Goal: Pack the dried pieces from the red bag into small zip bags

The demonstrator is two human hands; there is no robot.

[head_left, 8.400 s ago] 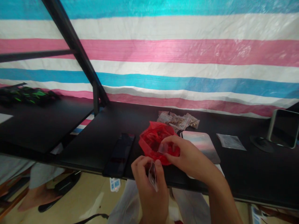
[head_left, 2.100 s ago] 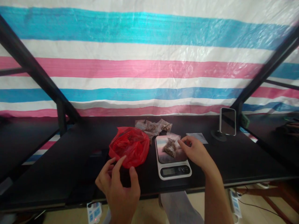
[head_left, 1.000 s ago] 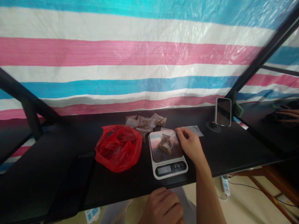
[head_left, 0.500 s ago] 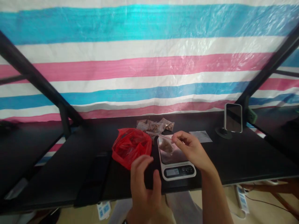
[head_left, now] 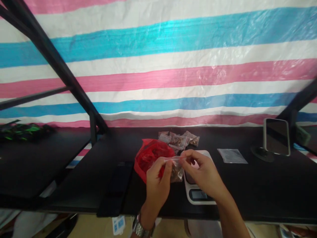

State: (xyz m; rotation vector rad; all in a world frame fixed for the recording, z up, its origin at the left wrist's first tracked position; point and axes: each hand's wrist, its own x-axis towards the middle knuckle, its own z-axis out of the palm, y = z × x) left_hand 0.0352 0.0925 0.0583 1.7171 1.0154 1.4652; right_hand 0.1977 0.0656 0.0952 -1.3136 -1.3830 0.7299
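Clear zip bag (head_left: 176, 172) of brownish bits, held taut and level by its top edge, gripped between closed fingertips of left hand (head_left: 156, 185) and right hand (head_left: 201, 172), low centre frame, above digital kitchen scale (head_left: 196, 195), beside red plastic bag (head_left: 150, 158).

No text is legible: the digital kitchen scale's display (head_left: 198, 194) and the printing on the blue-and-white card (head_left: 118, 225) are too small and blurred to read.
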